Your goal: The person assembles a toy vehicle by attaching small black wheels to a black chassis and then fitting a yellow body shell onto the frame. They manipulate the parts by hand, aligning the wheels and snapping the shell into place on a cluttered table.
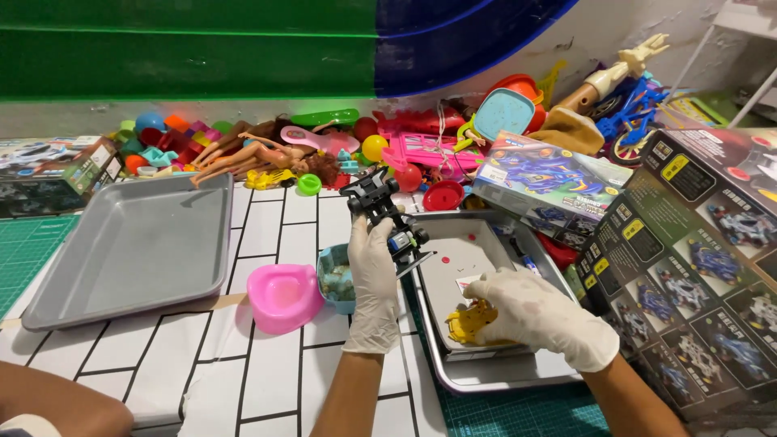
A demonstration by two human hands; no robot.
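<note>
An empty grey tray lies on the white-tiled desk, with a pink toy potty just beside its right edge and a small blue bowl next to that. Along the wall runs a heap of plastic toys: dolls, a yellow ball, a red lid, a blue toy bicycle. Printed model-car boxes stand at the right, another flat box behind them. Green cutting mats cover the desk's edges.

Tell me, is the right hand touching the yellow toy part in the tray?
Touching. The head view shows the gloved right hand with its fingers resting on the yellow part, no gap between them, above the metal tray.
</note>
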